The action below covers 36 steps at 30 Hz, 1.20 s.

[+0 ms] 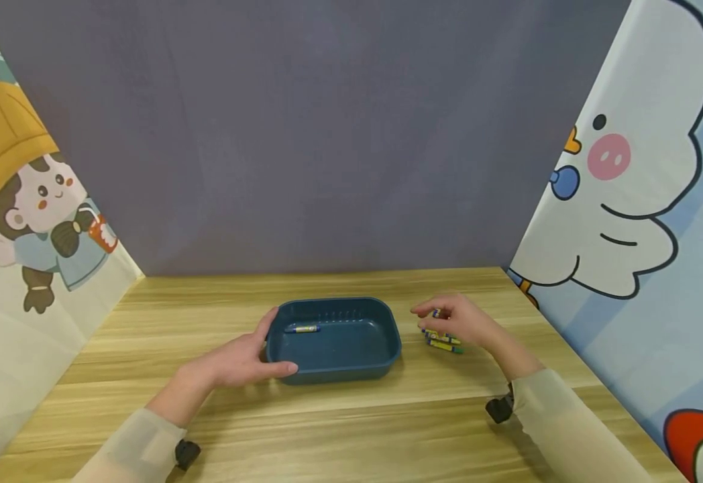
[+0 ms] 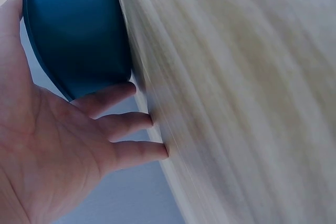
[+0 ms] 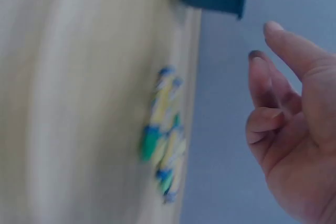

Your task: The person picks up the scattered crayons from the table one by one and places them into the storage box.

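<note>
A dark blue plastic tray stands on the table, one blue crayon with a yellow-and-blue wrapper lying inside near its left end. My left hand grips the tray's left end, thumb at the front rim and fingers toward the back corner. In the left wrist view, the lower fingers extend to the tabletop. Right of the tray, my right hand hovers over several crayons, partly hiding them. The right wrist view shows its thumb and fingers apart with nothing between them, and the pile of crayons below, blurred.
The wood-grain table runs back to a grey partition. Side panels with a cartoon child and a white cartoon bird flank it. Dark devices sit at both wrists.
</note>
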Tool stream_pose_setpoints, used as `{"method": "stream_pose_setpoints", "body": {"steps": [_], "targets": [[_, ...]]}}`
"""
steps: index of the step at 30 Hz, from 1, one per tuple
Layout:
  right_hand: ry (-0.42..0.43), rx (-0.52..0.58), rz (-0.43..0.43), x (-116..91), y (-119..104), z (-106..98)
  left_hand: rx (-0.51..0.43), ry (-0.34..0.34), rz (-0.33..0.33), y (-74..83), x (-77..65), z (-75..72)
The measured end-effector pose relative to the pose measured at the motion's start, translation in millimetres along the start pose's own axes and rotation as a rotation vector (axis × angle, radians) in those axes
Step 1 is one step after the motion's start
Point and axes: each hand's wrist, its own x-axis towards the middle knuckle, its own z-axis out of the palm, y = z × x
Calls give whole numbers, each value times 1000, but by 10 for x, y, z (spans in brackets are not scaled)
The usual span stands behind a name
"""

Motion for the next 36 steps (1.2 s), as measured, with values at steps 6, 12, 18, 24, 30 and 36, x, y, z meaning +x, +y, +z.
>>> {"method": "stream_pose_setpoints", "body": {"steps": [6,12,18,24,30,36], "targets": [[-25,-56,21,-243,317,-7,-5,4,2,-11,1,16],[-29,-84,12,-378,490,-23,-6,7,9,-13,1,18],[-46,-116,47,-460,555,-37,11,18,10,-8,3,20],[-38,-157,83,-467,567,-16,4,15,4,-10,-3,14],[-35,-145,64,-463,589,4,4,16,8,-15,-2,11],[-48,-144,69,-458,596,30,9,17,7,-14,-8,7]]}}
